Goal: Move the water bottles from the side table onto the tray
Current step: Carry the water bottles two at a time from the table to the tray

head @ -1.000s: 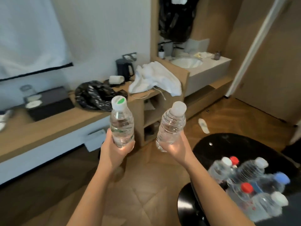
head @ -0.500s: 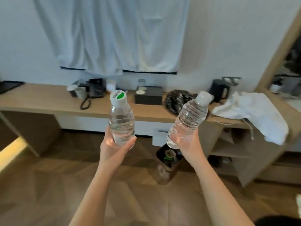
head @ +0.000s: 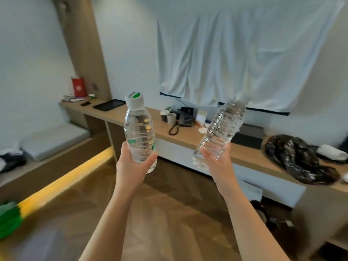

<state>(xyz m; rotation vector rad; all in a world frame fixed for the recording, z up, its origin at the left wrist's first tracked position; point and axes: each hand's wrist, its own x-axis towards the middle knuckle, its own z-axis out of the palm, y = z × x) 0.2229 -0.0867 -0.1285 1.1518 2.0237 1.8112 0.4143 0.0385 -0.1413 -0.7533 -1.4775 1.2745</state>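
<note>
1. The left hand (head: 131,164) gripped the left bottle (head: 138,132) around its lower half, with the fingers and thumb curled on the clear plastic.
2. This bottle stood upright in the air. Its body was round with shallow ribs, and it had a white ridged cap with a green patch on top.
3. The right hand (head: 216,162) gripped the right bottle (head: 222,129) near its base, the thumb pressed on the front.
4. This second bottle was tilted, its top leaning to the right. Its thin, transparent wall had deep horizontal ridges, and its cap was blurred against the white cloth (head: 244,53) behind.
5. Both bottles were held in the air, apart from each other, in front of a long wooden desk (head: 146,119) with a smooth, pale top.
6. A flat, rectangular black tray (head: 109,104) lay near the far left end of the desk, well apart from both bottles.
7. On the desk there were also a black telephone (head: 185,116) with a coiled cord, paper cups (head: 171,117), a matte black box (head: 248,136) and a glossy, crumpled black plastic bag (head: 301,159).
8. The white cloth hung wrinkled on the wall, and the wooden floor (head: 169,213) showed a herringbone pattern.
</note>
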